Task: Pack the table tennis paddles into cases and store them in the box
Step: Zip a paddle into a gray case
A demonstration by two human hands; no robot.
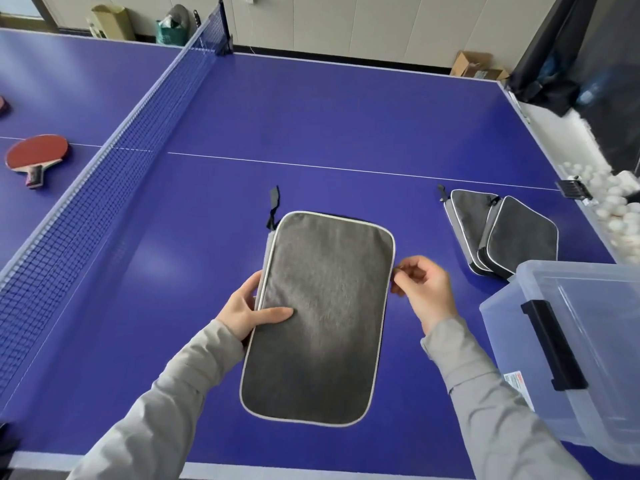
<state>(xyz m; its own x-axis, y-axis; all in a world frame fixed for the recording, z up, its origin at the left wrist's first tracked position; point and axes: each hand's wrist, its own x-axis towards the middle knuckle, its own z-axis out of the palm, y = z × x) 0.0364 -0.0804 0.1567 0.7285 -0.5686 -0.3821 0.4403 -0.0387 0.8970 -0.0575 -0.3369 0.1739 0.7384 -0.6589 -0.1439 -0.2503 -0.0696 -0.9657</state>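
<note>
1. Case [318, 317] between my hands, held flat just above the blue counter [311, 126]: my left hand [251, 311] grips its left edge, thumb lying across the grey top face, fingers curled behind the rim.
2. My right hand [424, 289] sits at the case's right edge, fingertips pinched together on something small there, likely the zipper pull, though it is too small to tell for sure.
3. The case is a rounded rectangle of dark grey fabric with pale piping round the rim and a black strap [273, 206] trailing from its far left corner.
4. Two more grey cases [502, 233] lie overlapped on the counter to my right, well apart from my hands; a clear plastic box [571, 341] with a black latch stands nearer, at the right edge.
5. A red paddle [36, 155] lies beyond the net [114, 174], far left.
6. Whether the held case holds a paddle cannot be seen. The box is cut off by the frame, and so is a second paddle at the far left edge. White balls [616, 206] are heaped off the counter's right end.
</note>
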